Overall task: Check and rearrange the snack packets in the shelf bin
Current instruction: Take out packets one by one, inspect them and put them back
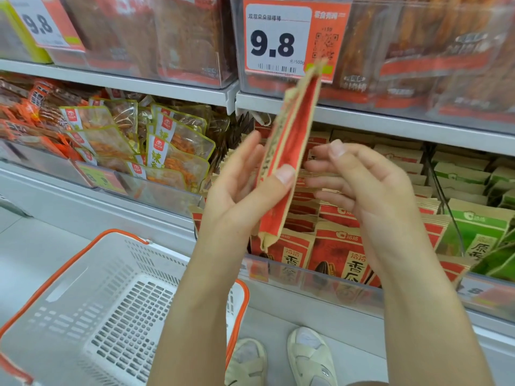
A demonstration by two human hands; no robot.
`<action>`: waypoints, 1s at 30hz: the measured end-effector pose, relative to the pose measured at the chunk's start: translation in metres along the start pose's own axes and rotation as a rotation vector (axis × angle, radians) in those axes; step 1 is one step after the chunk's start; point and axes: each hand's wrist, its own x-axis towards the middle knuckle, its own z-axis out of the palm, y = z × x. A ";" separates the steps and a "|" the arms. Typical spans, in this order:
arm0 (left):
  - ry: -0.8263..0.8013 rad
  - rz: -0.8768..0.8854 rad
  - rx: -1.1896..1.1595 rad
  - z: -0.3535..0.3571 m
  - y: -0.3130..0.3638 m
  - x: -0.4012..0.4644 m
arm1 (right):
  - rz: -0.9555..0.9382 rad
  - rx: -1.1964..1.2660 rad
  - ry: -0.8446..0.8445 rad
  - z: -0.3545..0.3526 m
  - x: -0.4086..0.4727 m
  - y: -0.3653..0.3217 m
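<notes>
Both forearms rise from the bottom edge, palms turned toward each other in front of the shelf. The left hand pinches a red-and-tan snack packet near its lower half, thumb pressed on the near face and fingers stretched flat behind it. The packet stands almost upright, edge-on to the camera, its top tilted right so it overlaps the 9.8 price tag. The right hand hovers just beside the packet, fingers loosely curled and parted, not clearly touching it. Behind and below the hands, the shelf bin holds rows of matching red packets, with green packets to their right. A white basket with orange handles sits lower left.
</notes>
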 end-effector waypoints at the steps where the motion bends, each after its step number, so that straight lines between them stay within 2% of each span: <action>1: 0.050 0.001 -0.046 0.000 0.000 0.001 | 0.002 -0.028 -0.025 0.001 0.000 0.001; 5: 0.179 -0.012 -0.193 0.002 0.000 0.005 | -0.021 -0.134 -0.168 0.004 -0.002 0.001; 12: 0.315 0.055 -0.274 0.004 0.000 0.008 | -0.027 -0.184 -0.356 0.008 -0.006 -0.004; 19: 0.331 0.104 -0.287 0.008 -0.003 0.010 | 0.006 -0.181 -0.383 0.009 -0.005 0.000; 30: 0.362 0.073 -0.218 0.009 -0.007 0.013 | -0.045 -0.219 -0.388 0.006 -0.006 0.002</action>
